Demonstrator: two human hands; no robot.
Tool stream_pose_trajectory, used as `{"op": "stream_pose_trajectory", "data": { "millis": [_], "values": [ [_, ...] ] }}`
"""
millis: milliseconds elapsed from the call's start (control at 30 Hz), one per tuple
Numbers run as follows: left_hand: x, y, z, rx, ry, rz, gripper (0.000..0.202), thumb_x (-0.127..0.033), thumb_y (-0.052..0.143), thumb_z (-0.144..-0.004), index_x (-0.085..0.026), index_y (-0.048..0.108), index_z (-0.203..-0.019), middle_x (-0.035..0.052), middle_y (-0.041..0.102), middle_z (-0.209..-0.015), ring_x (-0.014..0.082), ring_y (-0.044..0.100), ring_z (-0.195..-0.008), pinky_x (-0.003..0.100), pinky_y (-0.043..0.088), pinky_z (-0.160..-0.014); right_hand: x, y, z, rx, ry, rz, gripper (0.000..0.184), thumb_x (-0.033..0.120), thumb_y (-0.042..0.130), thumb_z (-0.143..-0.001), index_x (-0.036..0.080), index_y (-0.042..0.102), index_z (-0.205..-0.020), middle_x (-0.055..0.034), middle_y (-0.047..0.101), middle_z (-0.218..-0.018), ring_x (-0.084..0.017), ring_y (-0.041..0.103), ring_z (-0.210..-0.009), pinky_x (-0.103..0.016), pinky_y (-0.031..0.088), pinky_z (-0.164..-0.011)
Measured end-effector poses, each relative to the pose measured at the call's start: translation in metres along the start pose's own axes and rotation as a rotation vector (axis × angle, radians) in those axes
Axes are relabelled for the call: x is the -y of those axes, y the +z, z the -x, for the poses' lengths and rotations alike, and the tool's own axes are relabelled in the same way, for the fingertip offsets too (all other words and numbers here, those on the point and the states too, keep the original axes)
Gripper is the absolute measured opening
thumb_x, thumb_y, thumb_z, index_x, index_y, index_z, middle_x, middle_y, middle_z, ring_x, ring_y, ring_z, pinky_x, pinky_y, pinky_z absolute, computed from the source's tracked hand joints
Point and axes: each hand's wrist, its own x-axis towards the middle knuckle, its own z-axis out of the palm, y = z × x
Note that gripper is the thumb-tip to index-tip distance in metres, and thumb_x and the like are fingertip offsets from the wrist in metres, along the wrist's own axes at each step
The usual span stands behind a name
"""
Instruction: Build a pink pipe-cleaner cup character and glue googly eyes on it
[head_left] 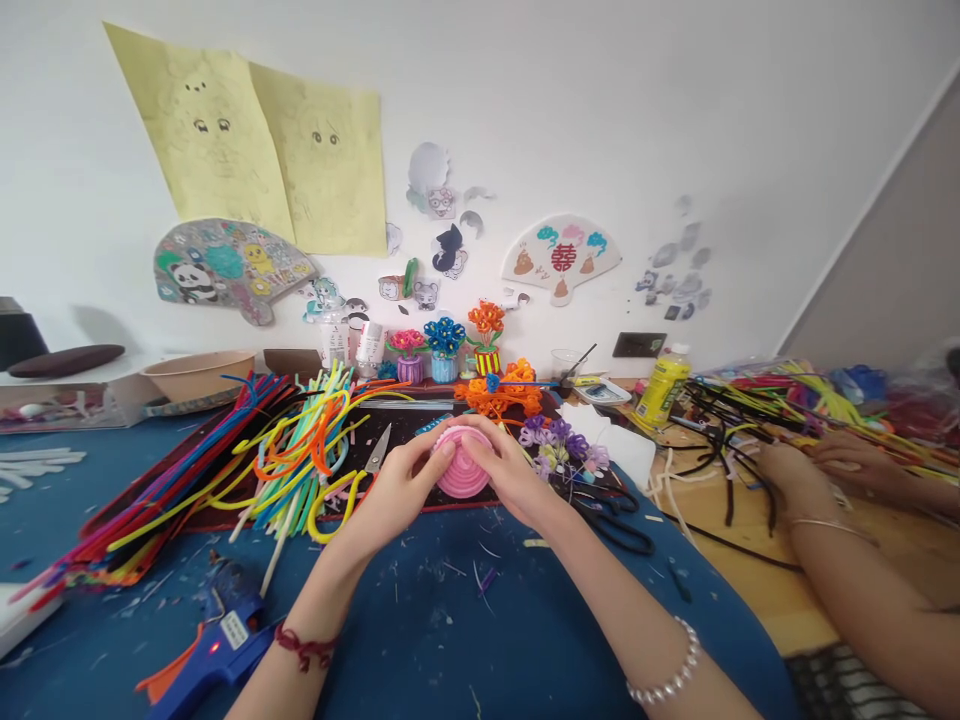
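We find a pink coiled disc (463, 480) held between two hands at the middle of the blue table (420, 620), its ringed face turned toward us. The left hand (415, 468) pinches its left side, thumb laid on the front face; the right hand (512, 470) pinches the opposite side in the same way, the two thumbs close together near the upper part of the coil. Most of the other fingers are hidden behind the disc, and we cannot tell whether the disc touches the dark mat (405, 418) beyond it.

Just beside the left hand we note open scissors (379, 448), and farther left a loose bundle of bright fuzzy stems (296, 490). Near the right hand lie purple flowers (556, 440), with orange flowers (502, 397) behind the disc. At the lower left we see a blue glue gun (225, 640) with a lit red lamp.

Along the wall stand three small pots of flowers (444, 340), pink, blue and orange. To the right we observe a yellow bottle (663, 388) and, well apart, a co-worker's hand (787, 472) beside black stems (724, 435).
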Motion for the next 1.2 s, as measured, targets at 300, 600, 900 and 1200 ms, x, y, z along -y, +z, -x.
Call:
{"op": "stream_pose_trajectory", "data": {
  "millis": [300,600,900,1200],
  "values": [
    [0.003,-0.001,0.001,-0.011,-0.038,0.093,0.048,-0.045,0.057,-0.09,-0.018,0.061,-0.129,0.0054,0.062,-0.135,0.0271,0.056,-0.125,0.038,0.04,-0.11,0.002,0.0,0.0,-0.012,-0.001,-0.058,0.029,0.043,0.069,-0.084,0.025,0.068,-0.107,-0.0044,0.066,-0.118,-0.021,0.059,-0.107,-0.034,0.045,-0.094],
    [0.004,0.004,-0.001,-0.07,-0.069,0.151,0.044,-0.047,0.057,-0.089,-0.019,0.068,-0.121,0.0053,0.065,-0.13,0.0295,0.057,-0.125,0.044,0.039,-0.111,0.0,0.003,0.0,-0.044,0.093,-0.093,0.035,0.05,0.071,-0.081,0.024,0.068,-0.104,-0.0043,0.067,-0.109,-0.021,0.059,-0.106,-0.033,0.044,-0.093],
    [0.014,-0.002,-0.003,-0.22,-0.091,0.102,0.052,-0.051,0.058,-0.086,-0.015,0.066,-0.124,0.0094,0.063,-0.133,0.0302,0.055,-0.127,0.045,0.038,-0.111,0.012,-0.017,-0.004,0.01,0.202,-0.136,0.052,0.064,0.057,-0.086,0.028,0.059,-0.123,-0.0072,0.066,-0.117,-0.021,0.064,-0.099,-0.035,0.049,-0.087],
    [0.015,0.0,-0.004,-0.21,-0.102,0.069,0.067,-0.054,0.056,-0.085,-0.01,0.055,-0.135,0.0139,0.066,-0.127,0.0305,0.059,-0.118,0.041,0.048,-0.1,0.006,-0.01,-0.002,0.014,0.156,0.011,0.052,0.039,0.079,-0.074,0.026,0.06,-0.121,-0.0058,0.068,-0.113,-0.022,0.063,-0.105,-0.036,0.05,-0.093]
  ]
}}
